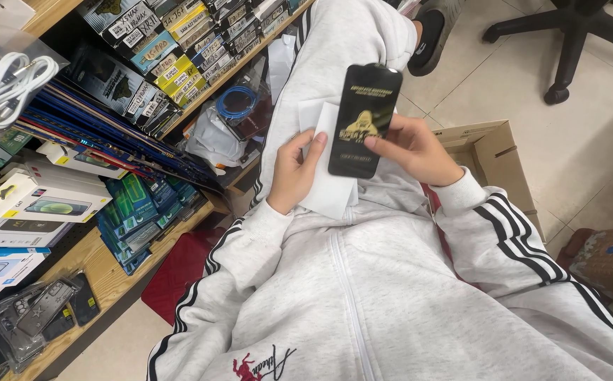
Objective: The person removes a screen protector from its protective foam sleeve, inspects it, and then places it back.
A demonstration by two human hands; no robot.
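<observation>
The right hand [414,148] pinches a black phone screen protector [364,118] by its lower edge, holding it upright over the lap. At its 9 o'clock the left hand [294,171] has its grip closed on a white paper sleeve [328,185] (partly behind the protector). A cardboard box [493,155] sits at 3 o'clock, wooden shelves [102,271] of packaged phone accessories at 9 o'clock

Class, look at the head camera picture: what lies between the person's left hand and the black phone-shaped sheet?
In the head view, a white paper sleeve lies between the left hand and the black sheet, which the right hand holds.
</observation>
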